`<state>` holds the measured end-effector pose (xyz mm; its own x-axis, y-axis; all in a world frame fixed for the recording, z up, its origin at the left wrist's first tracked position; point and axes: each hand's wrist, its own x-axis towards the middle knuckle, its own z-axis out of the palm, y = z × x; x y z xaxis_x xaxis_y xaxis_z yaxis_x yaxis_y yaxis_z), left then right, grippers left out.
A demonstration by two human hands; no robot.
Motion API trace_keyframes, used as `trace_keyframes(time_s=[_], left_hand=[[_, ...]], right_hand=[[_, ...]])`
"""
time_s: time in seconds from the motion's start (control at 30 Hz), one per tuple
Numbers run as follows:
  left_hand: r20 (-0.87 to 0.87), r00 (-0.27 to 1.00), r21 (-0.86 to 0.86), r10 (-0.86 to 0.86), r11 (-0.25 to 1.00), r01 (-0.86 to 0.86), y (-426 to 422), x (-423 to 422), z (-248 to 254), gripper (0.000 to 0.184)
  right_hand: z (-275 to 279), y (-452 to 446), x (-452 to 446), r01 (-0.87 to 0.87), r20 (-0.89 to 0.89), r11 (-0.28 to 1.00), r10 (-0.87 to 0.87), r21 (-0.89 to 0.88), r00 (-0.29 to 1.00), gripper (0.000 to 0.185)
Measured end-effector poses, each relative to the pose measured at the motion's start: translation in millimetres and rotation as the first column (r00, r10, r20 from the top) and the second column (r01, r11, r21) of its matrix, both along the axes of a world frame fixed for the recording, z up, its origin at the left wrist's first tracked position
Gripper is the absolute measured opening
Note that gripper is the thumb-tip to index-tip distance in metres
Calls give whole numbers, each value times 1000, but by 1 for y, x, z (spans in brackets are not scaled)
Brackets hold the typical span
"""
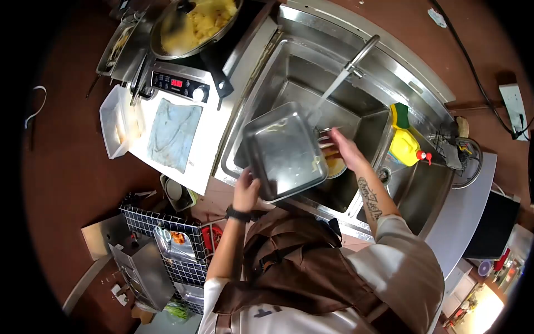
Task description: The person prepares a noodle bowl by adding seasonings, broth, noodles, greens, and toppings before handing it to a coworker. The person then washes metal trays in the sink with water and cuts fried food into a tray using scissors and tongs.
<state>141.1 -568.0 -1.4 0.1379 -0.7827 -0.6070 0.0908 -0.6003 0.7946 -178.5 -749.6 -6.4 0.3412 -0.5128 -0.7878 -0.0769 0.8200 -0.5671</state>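
A rectangular metal tray [286, 150] is tilted over the left basin of the steel sink [233, 161]. My left hand [245, 192] grips its lower left edge, fingers wrapped round the rim. At the tray's right side, my right hand [342, 150] has its fingers spread near the rim; whether they touch it is unclear. Water runs from the faucet [364, 51] down beside the tray's upper right corner. Partly behind the right hand, a round bowl with something yellow [335, 166] shows in the basin.
Right of the basin lie a yellow bottle [404, 148] and a green-yellow sponge [399, 116]. On the left are a pan of yellow food [197, 28], an induction cooker [181, 83], a blue-grey cloth [174, 134] and a clear plastic container [114, 122]. A wire rack [186, 273] stands lower left.
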Motion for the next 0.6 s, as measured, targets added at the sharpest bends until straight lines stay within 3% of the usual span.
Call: trace_keyframes(time_s=[0.03,0.07,0.1,0.13,0.23,0.33,0.37,0.47,0.53,0.6], left_hand=[[102,994,-256,32,967,-4,-20,-16,-13,44],[232,973,-316,14,947,61,-35,-20,-37,39],[233,969,-196,-79,972,127,-55,-27,-15,38],[224,959,-71,-171,979,191,-73,-32,9,38],[269,916,-75,-298,942,328,-96,-36,-18,37],[241,909,-178,-341,905,387,-110,-43,-39,40],[197,945,-242,-262,921,306,-106,-44,-70,47],[-43,987,-298,-154,945,134,-114,-54,-52,58],[-79,990,-313,-120,946,89,-121,-53,-42,63],[-98,991,-332,-92,942,55,-125,-52,-29,67]], right_hand=[[1,5,-3,12,-31,1000,-12,-2,999,54],[2,11,-6,27,-64,1000,-27,-7,998,54],[7,19,2,227,-55,970,-232,-92,971,52],[7,20,-4,217,-76,968,-227,-123,971,51],[8,17,-25,149,-149,972,-177,-180,973,48],[-1,12,-43,-50,-281,979,-8,-198,960,45],[-8,14,-44,-3,-235,973,-53,-232,971,44],[-28,18,-44,108,-146,940,-162,-323,976,42],[-39,18,-39,134,-155,915,-205,-381,966,41],[-56,13,-36,230,-86,937,-260,-262,962,45]])
